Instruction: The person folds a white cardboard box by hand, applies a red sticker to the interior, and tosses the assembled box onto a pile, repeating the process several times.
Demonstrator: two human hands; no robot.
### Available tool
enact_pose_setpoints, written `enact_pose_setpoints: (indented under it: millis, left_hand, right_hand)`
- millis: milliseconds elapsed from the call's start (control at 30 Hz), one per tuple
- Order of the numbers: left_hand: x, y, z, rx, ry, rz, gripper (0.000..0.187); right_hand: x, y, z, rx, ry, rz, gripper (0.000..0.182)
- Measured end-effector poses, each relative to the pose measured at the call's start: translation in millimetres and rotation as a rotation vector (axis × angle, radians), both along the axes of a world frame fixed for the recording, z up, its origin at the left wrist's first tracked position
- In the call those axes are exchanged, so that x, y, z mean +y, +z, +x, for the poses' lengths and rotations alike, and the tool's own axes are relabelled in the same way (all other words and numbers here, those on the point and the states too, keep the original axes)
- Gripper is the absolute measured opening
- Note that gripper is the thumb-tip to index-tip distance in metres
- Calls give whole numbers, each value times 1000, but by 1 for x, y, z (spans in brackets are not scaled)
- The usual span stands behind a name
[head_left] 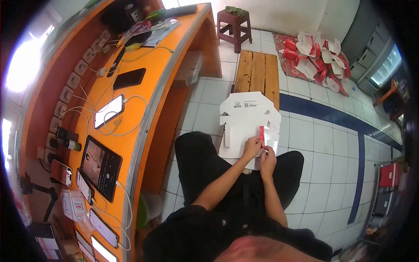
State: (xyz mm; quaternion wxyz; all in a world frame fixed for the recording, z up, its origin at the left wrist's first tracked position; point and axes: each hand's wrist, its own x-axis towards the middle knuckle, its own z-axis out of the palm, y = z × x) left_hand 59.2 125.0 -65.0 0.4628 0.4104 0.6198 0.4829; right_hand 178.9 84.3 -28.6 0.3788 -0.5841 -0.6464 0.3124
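A flat white cardboard box blank (242,122) lies over the near end of the wooden bench, in front of my knees. Its cut flaps spread at the far end, and small dark print shows there. Along its right side a narrow red-faced flap (262,132) stands up. My left hand (252,146) pinches this flap from the left. Just below and to the right, my right hand (267,160) has its fingers closed on the same folded edge. The fingertips of both hands nearly meet.
Beyond the blank runs the wooden bench (257,72). An orange counter (146,78) on the left holds phones, a tablet (101,168) and cables. Red-and-white folded boxes (316,56) are heaped on a patterned mat. A brown stool (235,26) stands at the back.
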Motion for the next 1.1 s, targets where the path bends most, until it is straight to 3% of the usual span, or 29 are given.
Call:
enact_pose_setpoints:
  millis: [133,233,333,567,667,767,867,967,1033,1100]
  left_hand:
    - [0,-2,8,8,58,65,20]
    - [-10,27,7,168,-35,-30,20]
    - [-24,28,15,342,-9,92,20]
    - [-16,10,5,240,35,112,22]
    - [-17,24,1,495,-175,50,25]
    - [-18,43,-6,478,-267,-26,29]
    - [-17,45,-13,290,-441,-30,37]
    - [-24,49,-30,335,-378,47,42]
    - [-20,59,-58,462,-153,246,42]
    - [-28,124,-91,536,163,189,34]
  right_hand:
    - [0,-5,1,31,-23,0,21]
    - [5,-6,-1,54,-63,-34,21]
    - [9,2,-4,28,-105,-56,20]
    - [5,11,-9,-35,-40,10,19]
    - [8,5,-7,-72,-61,3,18]
    - [9,6,-9,-76,-71,22,19]
    - [18,6,-6,-53,-86,-59,25]
    - [28,-4,1,-97,-105,-73,33]
    - [27,-3,3,-113,-106,-194,41]
    - [27,-17,11,-126,-101,-172,37]
